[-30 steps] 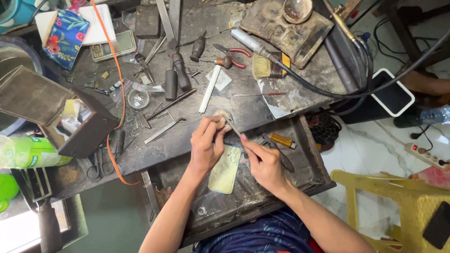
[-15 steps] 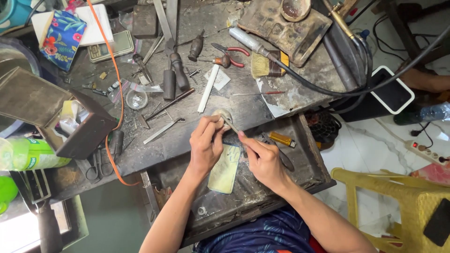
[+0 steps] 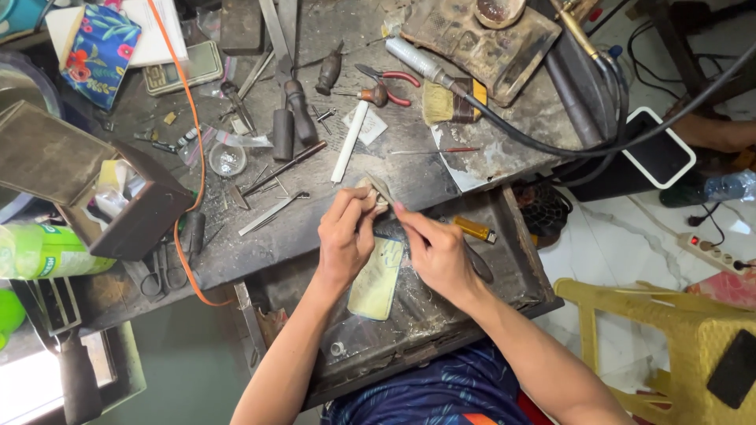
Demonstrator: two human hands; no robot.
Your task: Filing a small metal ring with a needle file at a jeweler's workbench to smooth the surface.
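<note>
Grey and dirty, the workbench [image 3: 441, 169] is covered with tools — a white rod [image 3: 349, 142], red-handled pliers [image 3: 387, 79], a brush [image 3: 449, 101] and a black hose [image 3: 567, 145]. Below its edge the open drawer [image 3: 516, 267] holds a pale yellow pad [image 3: 376, 279] and a yellow lighter [image 3: 474, 229].

My left hand [image 3: 344, 236] is at the bench edge, fingers closed around a small pale piece [image 3: 368, 191] which rests on the wooden peg there. My right hand [image 3: 437, 252] is just beside it — thumb and forefinger pinched together on a thin dark tool [image 3: 381, 187] whose tip touches the piece. What kind of tool it is, I cannot tell. On my right stands a yellow plastic stool [image 3: 669, 330].
</note>
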